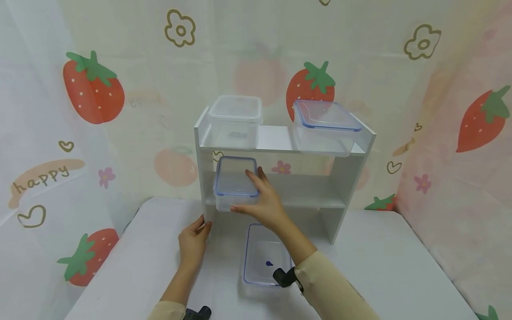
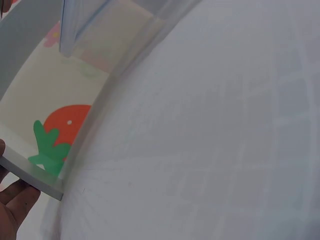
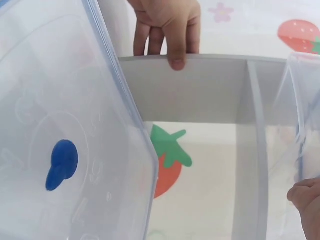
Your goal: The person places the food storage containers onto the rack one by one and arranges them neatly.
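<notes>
In the head view my left hand (image 1: pixel 193 242) grips the lower front edge of the left side panel of a white shelf unit (image 1: pixel 336 226). The left wrist view shows those fingers (image 2: pixel 25 197) around the panel edge. My right hand (image 1: pixel 266 202) holds a clear food container (image 1: pixel 236 178) with a blue-rimmed lid at its right side, the thumb near the front. This container sits at the left of the middle shelf. Part of the right hand also shows against clear plastic (image 3: pixel 295 100) in the right wrist view.
Another clear blue-rimmed container (image 1: pixel 266 253) with a blue spot stands on the white table (image 1: pixel 380 266), in front of the unit. The top shelf bears a clear-lidded container (image 1: pixel 236 122) at left and a blue-rimmed one (image 1: pixel 326 129) at right. A strawberry-print curtain (image 1: pixel 140 89) hangs behind.
</notes>
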The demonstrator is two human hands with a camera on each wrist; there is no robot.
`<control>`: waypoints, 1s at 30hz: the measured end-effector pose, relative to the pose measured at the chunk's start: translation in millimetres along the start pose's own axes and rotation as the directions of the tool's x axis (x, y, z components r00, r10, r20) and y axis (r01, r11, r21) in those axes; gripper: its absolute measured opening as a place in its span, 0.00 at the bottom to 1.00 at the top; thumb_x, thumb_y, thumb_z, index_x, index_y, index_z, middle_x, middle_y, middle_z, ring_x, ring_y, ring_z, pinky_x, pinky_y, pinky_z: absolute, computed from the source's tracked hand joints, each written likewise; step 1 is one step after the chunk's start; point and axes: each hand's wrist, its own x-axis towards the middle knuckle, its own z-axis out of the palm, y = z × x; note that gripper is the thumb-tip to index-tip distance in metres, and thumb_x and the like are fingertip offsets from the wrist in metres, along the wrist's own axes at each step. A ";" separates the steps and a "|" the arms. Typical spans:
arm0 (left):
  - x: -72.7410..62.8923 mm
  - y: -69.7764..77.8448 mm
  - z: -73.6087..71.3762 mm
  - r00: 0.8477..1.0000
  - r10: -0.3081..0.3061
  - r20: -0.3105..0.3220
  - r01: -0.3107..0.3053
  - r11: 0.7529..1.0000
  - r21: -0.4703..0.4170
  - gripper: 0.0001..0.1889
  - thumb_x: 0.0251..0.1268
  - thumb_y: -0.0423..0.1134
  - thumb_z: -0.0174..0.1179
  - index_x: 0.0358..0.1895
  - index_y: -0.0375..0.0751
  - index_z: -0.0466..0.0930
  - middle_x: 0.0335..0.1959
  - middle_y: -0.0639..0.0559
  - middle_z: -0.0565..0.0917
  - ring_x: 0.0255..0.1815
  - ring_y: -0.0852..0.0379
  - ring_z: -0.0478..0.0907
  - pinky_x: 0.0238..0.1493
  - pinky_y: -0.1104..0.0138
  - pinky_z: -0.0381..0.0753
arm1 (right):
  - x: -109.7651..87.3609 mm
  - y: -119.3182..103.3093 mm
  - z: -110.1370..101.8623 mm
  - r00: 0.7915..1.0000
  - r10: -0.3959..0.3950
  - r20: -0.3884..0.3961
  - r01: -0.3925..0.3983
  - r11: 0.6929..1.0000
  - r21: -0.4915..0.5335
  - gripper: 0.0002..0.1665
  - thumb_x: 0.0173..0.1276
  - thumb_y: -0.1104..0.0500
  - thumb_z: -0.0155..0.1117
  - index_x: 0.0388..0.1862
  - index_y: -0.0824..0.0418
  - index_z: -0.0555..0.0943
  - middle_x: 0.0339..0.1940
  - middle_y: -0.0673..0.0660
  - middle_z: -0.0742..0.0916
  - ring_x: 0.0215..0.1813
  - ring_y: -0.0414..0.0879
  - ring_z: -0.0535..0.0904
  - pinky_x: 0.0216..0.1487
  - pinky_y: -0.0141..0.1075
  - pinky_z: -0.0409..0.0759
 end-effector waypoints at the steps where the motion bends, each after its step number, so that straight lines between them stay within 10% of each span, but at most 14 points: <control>1: 0.2 -0.5 0.3 1.000 0.000 -0.002 0.000 1.000 0.000 0.21 0.72 0.42 0.66 0.64 0.40 0.81 0.60 0.41 0.84 0.53 0.44 0.87 0.43 0.62 0.90 | 1.4 0.8 1.2 1.000 0.000 0.001 0.000 1.000 -0.002 0.65 0.46 0.40 0.87 0.81 0.42 0.63 0.87 0.54 0.52 0.85 0.56 0.48 0.79 0.60 0.57; 30: 1.0 0.0 1.6 1.000 0.005 -0.018 -0.005 1.000 0.019 0.21 0.71 0.41 0.67 0.64 0.41 0.81 0.60 0.41 0.84 0.52 0.44 0.88 0.47 0.56 0.89 | 23.7 14.5 16.0 0.998 0.049 0.029 -0.050 0.999 0.021 0.65 0.47 0.39 0.86 0.82 0.41 0.62 0.87 0.55 0.49 0.85 0.60 0.48 0.79 0.59 0.61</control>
